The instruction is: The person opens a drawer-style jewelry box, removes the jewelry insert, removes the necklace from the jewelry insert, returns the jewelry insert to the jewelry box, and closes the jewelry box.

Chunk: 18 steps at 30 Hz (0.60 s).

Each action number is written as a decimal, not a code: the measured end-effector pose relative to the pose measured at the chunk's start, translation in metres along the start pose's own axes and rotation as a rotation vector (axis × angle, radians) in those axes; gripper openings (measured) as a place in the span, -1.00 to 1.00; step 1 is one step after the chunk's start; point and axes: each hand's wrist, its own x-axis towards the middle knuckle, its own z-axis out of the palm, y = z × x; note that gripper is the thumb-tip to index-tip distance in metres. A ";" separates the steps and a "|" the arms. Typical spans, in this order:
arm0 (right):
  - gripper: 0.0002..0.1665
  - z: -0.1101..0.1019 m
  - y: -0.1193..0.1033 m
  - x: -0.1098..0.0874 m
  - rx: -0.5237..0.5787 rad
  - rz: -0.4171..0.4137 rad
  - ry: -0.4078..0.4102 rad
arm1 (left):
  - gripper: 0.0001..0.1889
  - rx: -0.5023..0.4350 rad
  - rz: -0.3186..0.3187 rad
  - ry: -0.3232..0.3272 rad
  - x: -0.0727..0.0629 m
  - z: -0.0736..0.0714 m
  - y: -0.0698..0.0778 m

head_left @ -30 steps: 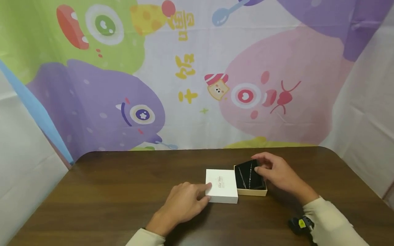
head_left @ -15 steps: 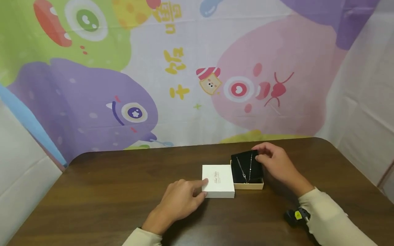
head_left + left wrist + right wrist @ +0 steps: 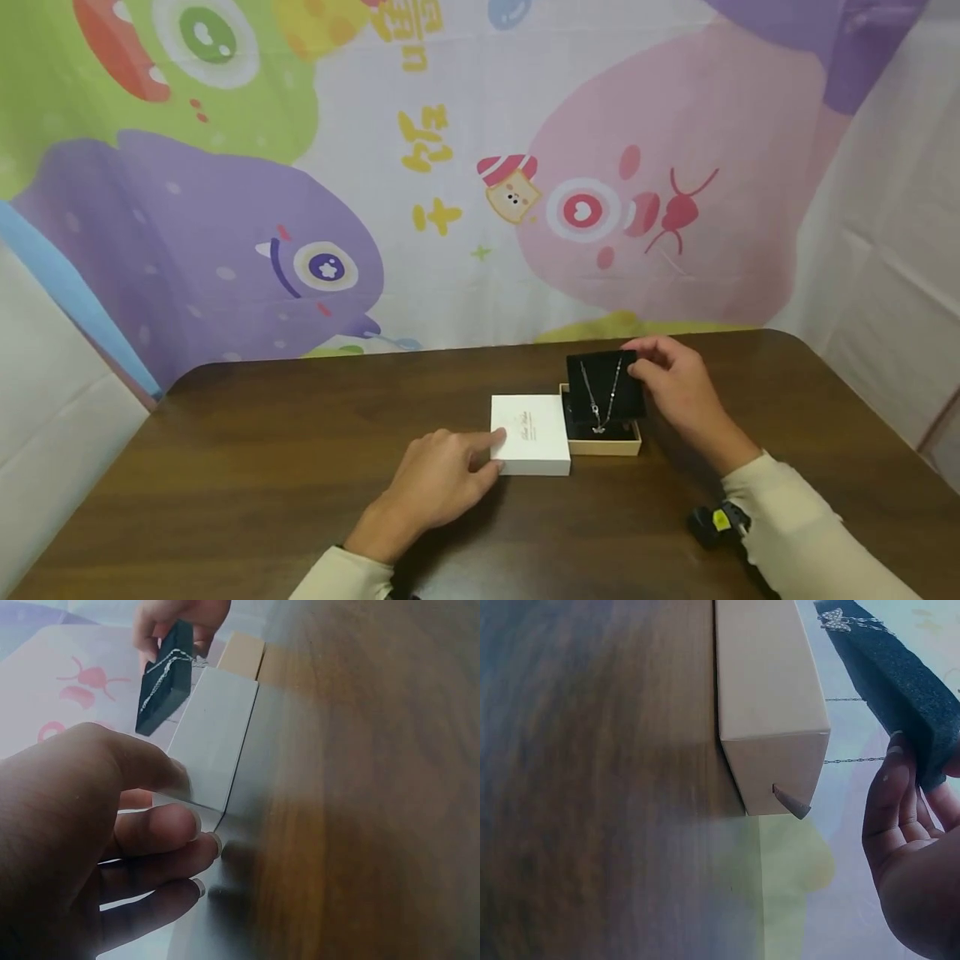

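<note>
In the head view, my left hand (image 3: 437, 481) holds the left end of a white jewelry box sleeve (image 3: 529, 433), index finger on top and thumb at the front corner. A tan drawer (image 3: 600, 447) stands pulled out to the sleeve's right; a small ribbon tab (image 3: 791, 801) sticks out of its end. My right hand (image 3: 678, 392) pinches the right edge of a black foam insert (image 3: 606, 387), tilted above the drawer. A silver necklace (image 3: 613, 392) lies across the insert, its butterfly pendant (image 3: 835, 619) at the lower edge. Thin chain strands run between insert and drawer in the right wrist view.
The box stands on a dark brown wooden table (image 3: 262, 467) with rounded far corners. A cartoon-printed cloth (image 3: 450, 292) hangs right behind the table's far edge. A black wrist device (image 3: 716, 523) sits at the right sleeve cuff.
My right hand has raised the black insert with the necklace up and out of the drawer, exposing the dark interior below. My left hand stays on the white sleeve. The head view has shifted slightly.
</note>
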 end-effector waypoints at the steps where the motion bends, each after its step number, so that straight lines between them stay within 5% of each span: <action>1: -0.70 0.000 0.000 0.000 0.015 0.006 0.007 | -0.63 0.001 0.000 -0.001 0.000 0.000 0.000; 18: -0.70 -0.001 -0.003 0.003 0.161 0.060 0.049 | -0.61 -0.030 -0.050 -0.035 0.002 0.001 0.001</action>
